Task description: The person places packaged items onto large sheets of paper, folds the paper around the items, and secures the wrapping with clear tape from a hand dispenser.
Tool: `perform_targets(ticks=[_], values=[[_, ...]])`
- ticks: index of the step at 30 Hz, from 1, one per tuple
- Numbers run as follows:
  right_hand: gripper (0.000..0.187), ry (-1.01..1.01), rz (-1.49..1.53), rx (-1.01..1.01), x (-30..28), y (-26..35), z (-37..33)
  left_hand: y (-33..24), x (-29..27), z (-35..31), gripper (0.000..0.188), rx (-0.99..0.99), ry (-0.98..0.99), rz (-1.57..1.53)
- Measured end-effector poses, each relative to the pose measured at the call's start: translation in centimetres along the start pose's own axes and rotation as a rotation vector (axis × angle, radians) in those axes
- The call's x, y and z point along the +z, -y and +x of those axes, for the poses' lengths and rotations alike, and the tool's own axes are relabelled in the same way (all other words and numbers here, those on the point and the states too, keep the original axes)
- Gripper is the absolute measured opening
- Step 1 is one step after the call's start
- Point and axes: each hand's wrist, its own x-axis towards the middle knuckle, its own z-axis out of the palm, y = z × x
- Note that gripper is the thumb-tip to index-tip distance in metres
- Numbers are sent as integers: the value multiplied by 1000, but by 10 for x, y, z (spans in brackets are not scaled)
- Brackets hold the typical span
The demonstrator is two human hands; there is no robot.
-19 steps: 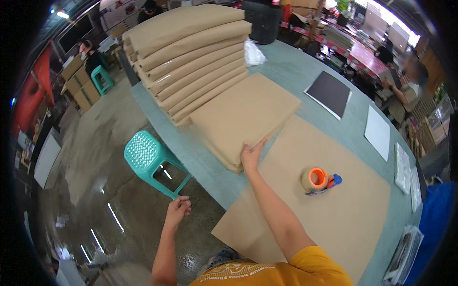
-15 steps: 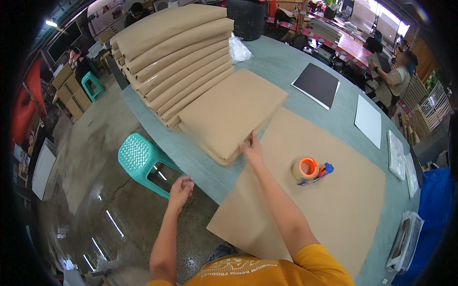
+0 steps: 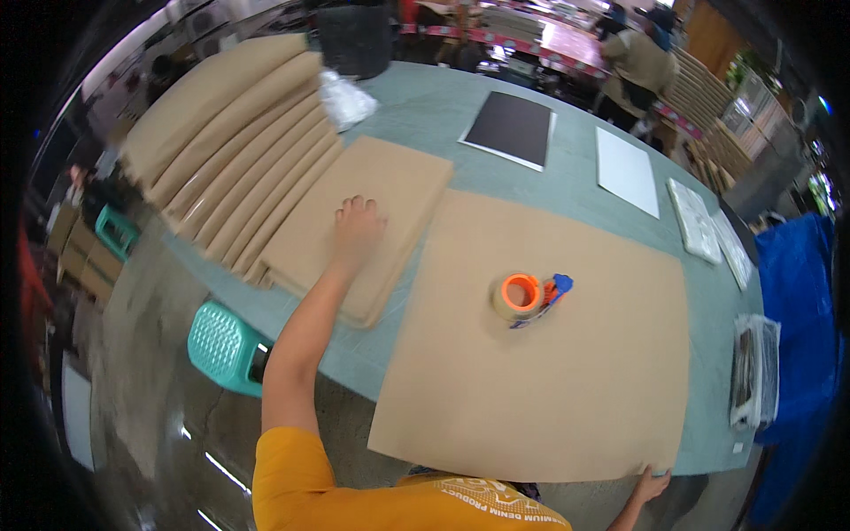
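My left hand (image 3: 359, 228) lies palm down, fingers spread, on top of a flat package wrapped in brown paper (image 3: 403, 177). Down at the near right corner of a large sheet of brown kraft paper (image 3: 567, 389), my right hand (image 3: 653, 484) grips the sheet's near edge, its fingers partly hidden. On that sheet stands a roll of tape (image 3: 518, 294) with an orange core, fitted with an orange and blue tape dispenser (image 3: 555, 289).
A tall stack of brown-wrapped packages (image 3: 239, 150) leans at the left of the green table (image 3: 416, 93). A black board (image 3: 509, 128), a white sheet (image 3: 627, 171) and plastic-wrapped packs (image 3: 754, 372) lie farther right. A green stool (image 3: 226, 345) stands left. Another person (image 3: 639, 62) is behind.
My left hand has moved from beside the table onto the package. My right hand has left the package's edge for the sheet's near right corner. The view has swung right.
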Motion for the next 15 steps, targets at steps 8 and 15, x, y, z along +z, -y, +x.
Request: perform_targets(ticks=[8, 15], values=[[68, 505, 1485, 895, -15, 10, -70, -77, 102, 129, 65, 179, 194, -80], [31, 261, 1050, 774, -9, 46, -40, -78, 104, 165, 49, 119, 387, -25]])
